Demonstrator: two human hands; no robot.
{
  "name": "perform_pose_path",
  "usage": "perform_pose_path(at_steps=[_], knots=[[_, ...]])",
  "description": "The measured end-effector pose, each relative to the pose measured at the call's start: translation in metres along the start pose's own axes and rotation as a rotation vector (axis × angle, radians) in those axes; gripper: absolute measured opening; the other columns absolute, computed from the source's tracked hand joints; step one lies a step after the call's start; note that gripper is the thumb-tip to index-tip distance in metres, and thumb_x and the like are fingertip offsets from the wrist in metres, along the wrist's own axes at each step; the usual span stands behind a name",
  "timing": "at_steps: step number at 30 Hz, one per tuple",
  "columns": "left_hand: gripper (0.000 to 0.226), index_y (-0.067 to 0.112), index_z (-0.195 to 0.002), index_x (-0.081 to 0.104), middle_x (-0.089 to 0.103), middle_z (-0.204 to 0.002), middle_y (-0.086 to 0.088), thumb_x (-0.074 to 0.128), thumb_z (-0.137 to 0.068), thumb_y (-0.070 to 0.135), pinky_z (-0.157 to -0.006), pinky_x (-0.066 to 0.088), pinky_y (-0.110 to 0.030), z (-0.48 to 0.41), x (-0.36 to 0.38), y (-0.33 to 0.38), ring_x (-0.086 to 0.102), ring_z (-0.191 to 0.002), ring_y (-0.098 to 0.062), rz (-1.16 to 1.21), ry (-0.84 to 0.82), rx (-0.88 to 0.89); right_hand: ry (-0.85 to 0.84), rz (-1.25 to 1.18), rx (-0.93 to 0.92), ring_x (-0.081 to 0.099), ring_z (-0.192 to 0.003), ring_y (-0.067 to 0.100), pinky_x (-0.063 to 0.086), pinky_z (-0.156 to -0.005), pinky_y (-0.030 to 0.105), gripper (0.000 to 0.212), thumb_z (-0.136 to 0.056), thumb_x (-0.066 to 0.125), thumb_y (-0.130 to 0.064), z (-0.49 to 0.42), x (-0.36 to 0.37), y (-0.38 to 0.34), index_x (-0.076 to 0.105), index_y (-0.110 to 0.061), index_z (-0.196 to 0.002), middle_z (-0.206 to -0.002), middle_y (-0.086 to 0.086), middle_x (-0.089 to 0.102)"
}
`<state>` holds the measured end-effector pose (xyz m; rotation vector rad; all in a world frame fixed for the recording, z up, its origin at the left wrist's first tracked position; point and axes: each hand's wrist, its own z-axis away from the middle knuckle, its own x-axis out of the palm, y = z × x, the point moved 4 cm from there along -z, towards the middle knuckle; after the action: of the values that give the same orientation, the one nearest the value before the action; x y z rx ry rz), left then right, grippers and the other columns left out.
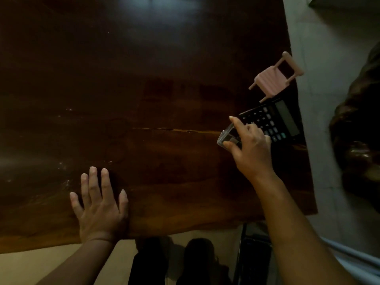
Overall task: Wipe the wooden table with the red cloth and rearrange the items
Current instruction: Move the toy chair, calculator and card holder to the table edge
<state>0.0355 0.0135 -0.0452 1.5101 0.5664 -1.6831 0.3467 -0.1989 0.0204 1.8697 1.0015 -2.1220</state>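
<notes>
Bench: the big dark brown wooden bench [144,89] fills most of the view. Its top is shiny, with a white glow of light [164,9] at the far side, and a thin pale crack line [174,130] runs up to the right hand's fingers from the left.
Left hand: the left hand [98,204] lies flat on the bench by the near edge. Its fingers [93,182] are straight and spread apart, and hold nothing.
Right hand: the right hand [250,149] has its fingers [238,125] and thumb curled round a small clear box [225,136], clamped on its sides.
Clear box: it is tilted. I cannot tell if it touches the bench.
Calculator: the flat black calculator with a grey screen [277,120] lies just past the right fingers, by the bench's right edge.
Toy chair: the little pink toy chair [271,79] lies tipped over, just past the calculator.
Floor: grey floor [320,58] is right of the bench. Pale tan floor [51,262] is below the left wrist.
Room: a dark lumpy shape [357,130] sits far right. I cannot tell what it is. Two dark shoes [197,258] stand below the near edge.
</notes>
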Motion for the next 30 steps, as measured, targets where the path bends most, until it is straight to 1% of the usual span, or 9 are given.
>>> perform_pose_path(at_steps=[6,10,14,17,21,26,28,30], knots=[[0.072,0.015,-0.152,0.02,0.012,-0.161,-0.013,0.024,-0.09,0.051,-0.114,0.005,-0.061,0.0,-0.005,0.004,0.003,-0.149,-0.029,0.032,0.014,-0.012,-0.007,0.03,0.138,0.05,-0.11,0.024,0.032,-0.095,0.043,0.068,-0.086,0.071,-0.03,0.041,-0.014,0.057,0.039,-0.028,-0.146,-0.119,0.008,0.054],[0.074,0.014,-0.152,0.02,0.01,-0.162,-0.013,0.023,-0.089,0.051,-0.115,0.004,-0.061,0.002,-0.008,0.008,0.002,-0.149,-0.028,0.042,0.019,-0.01,0.006,0.046,0.204,0.051,-0.11,0.029,0.034,-0.095,0.047,0.067,-0.087,0.069,-0.029,0.055,-0.022,0.092,0.038,-0.026,-0.146,-0.12,0.013,0.054],[0.074,0.013,-0.152,0.02,0.01,-0.162,-0.013,0.022,-0.089,0.051,-0.115,0.003,-0.06,0.002,-0.008,0.008,0.002,-0.149,-0.028,0.039,0.023,-0.008,0.028,0.049,0.236,0.052,-0.106,0.03,0.034,-0.095,0.048,0.065,-0.088,0.068,-0.029,0.064,-0.025,0.114,0.039,-0.027,-0.146,-0.118,0.014,0.054],[0.073,0.014,-0.152,0.019,0.01,-0.162,-0.013,0.022,-0.089,0.051,-0.115,0.003,-0.06,0.001,-0.005,0.006,0.002,-0.149,-0.028,0.03,0.029,-0.009,0.035,0.063,0.237,0.053,-0.102,0.03,0.035,-0.094,0.05,0.065,-0.087,0.069,-0.028,0.07,-0.023,0.122,0.04,-0.027,-0.144,-0.114,0.014,0.054],[0.073,0.013,-0.152,0.02,0.013,-0.161,-0.015,0.024,-0.089,0.05,-0.113,0.004,-0.062,0.0,-0.003,0.004,0.005,-0.148,-0.03,0.02,0.039,-0.006,0.025,0.073,0.236,0.052,-0.104,0.031,0.035,-0.095,0.051,0.064,-0.086,0.069,-0.027,0.076,-0.017,0.124,0.041,-0.026,-0.143,-0.115,0.014,0.054],[0.072,0.013,-0.152,0.019,0.011,-0.161,-0.015,0.024,-0.09,0.049,-0.114,0.004,-0.061,0.001,-0.001,0.003,0.003,-0.149,-0.03,0.013,0.049,0.0,0.046,0.124,0.209,0.053,-0.104,0.032,0.037,-0.094,0.054,0.067,-0.086,0.068,-0.029,0.077,-0.016,0.122,0.037,-0.022,-0.145,-0.115,0.016,0.053],[0.072,0.013,-0.152,0.018,0.01,-0.161,-0.014,0.024,-0.09,0.049,-0.114,0.003,-0.061,0.001,-0.001,0.004,0.002,-0.149,-0.029,0.016,0.044,-0.002,0.033,0.147,0.213,0.052,-0.109,0.035,0.036,-0.098,0.058,0.071,-0.086,0.069,-0.031,0.076,-0.017,0.121,0.034,-0.021,-0.147,-0.118,0.017,0.054],[0.071,0.014,-0.152,0.017,0.01,-0.162,-0.014,0.024,-0.091,0.049,-0.114,0.003,-0.061,0.001,-0.001,0.003,0.001,-0.149,-0.028,0.019,0.037,0.002,0.033,0.155,0.229,0.05,-0.117,0.037,0.031,-0.104,0.062,0.075,-0.085,0.07,-0.035,0.077,-0.019,0.118,0.032,-0.021,-0.149,-0.123,0.018,0.054]])
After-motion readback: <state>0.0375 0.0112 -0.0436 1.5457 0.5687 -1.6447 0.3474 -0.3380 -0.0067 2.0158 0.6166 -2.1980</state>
